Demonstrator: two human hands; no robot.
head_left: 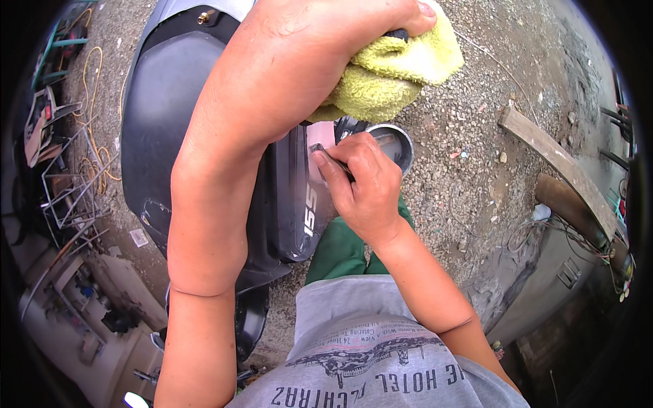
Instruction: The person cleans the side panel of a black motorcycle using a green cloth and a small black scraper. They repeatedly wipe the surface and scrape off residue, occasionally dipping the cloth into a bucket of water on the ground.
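Note:
My left hand (371,24) reaches far forward and is closed on a yellow-green terry cloth (408,71), which is bunched and hangs over its fingers. Beneath the left arm stands a scooter with a dark grey seat (173,95) and black side panels (289,197). My right hand (371,180) pinches a small dark flat piece (318,149), mostly covered by the fingers. Its tip is at a pale pink patch (325,134) on the scooter's side. White lettering marks the panel just below the right hand. The left forearm hides part of the seat and side.
A round dark container with a grey rim (406,146) stands beyond my right hand. Gravel ground (442,197) surrounds the scooter. On the right lie a wooden plank (558,166) and tangled wires (578,238). Metal frames (68,177) and a yellow cord (92,122) lie at the left.

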